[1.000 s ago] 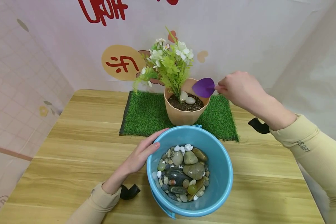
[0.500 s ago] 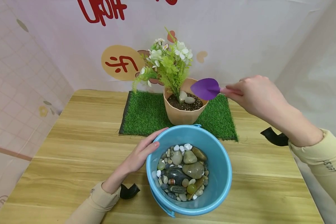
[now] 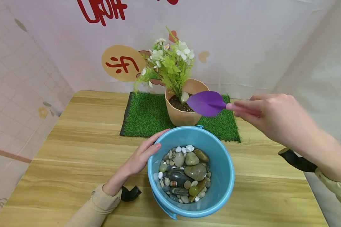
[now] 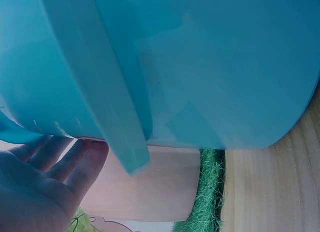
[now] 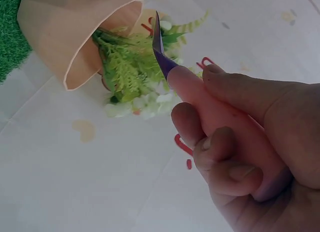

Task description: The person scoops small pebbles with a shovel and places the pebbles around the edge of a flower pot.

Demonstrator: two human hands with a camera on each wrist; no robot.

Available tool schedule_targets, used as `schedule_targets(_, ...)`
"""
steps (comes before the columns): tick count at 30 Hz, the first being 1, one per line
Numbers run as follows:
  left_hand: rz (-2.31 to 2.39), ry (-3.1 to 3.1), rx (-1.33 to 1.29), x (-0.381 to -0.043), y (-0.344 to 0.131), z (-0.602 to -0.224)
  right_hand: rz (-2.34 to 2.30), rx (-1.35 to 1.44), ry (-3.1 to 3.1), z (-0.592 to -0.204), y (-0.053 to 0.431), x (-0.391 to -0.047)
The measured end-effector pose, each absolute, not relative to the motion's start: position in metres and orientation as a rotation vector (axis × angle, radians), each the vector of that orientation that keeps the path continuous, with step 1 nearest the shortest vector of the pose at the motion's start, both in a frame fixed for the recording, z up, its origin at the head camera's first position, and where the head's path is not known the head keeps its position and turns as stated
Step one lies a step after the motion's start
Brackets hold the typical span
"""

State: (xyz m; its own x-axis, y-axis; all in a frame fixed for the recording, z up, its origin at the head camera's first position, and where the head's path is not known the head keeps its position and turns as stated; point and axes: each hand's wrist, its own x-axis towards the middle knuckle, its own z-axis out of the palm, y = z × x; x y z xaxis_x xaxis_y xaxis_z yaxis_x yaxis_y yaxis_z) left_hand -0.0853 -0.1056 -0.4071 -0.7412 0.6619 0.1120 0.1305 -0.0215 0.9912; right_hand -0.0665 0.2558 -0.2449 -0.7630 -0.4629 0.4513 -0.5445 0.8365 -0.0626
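My right hand (image 3: 285,118) grips the pink handle of a small garden trowel (image 3: 206,103), fingers wrapped round it. Its purple blade carries nothing visible and points left, in front of the planter's right side. My left hand (image 3: 142,155) holds the rim of a light blue bucket (image 3: 229,176), thumb over the edge and fingers along the outside. Inside lie stones (image 3: 184,176) of many sizes. Behind stands a peach planter (image 3: 180,115) with dark soil, a leafy white-flowered plant (image 3: 170,61) and a whitish stone (image 3: 184,96); the blade hides part of the soil.
The planter stands on a green turf mat (image 3: 147,115) on a wooden table (image 3: 82,142). A pale printed curtain (image 3: 236,41) hangs behind. The bucket's handle (image 4: 107,86) hangs down its left side. Black curved pieces sit at both wrists.
My right hand has moved right and toward me, drawing the trowel back from over the planter; its blade has come lower in view. My left hand and the bucket stay put.
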Motion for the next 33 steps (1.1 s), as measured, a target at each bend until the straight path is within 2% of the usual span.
schedule_targets(11,1.828,1.849,0.819,-0.085,-0.106,-0.407,0.226,0.952,-2.52,-0.255,0.241,-0.037)
schedule_targets(22,1.822,1.848,0.815,-0.084,-0.106,-0.408,0.097,1.03,-2.472,-0.258,0.235,-0.02)
schedule_targets(33,1.815,1.871,0.817,-0.085,-0.106,-0.407,-0.37,1.148,-2.55,-0.275,0.23,-0.016)
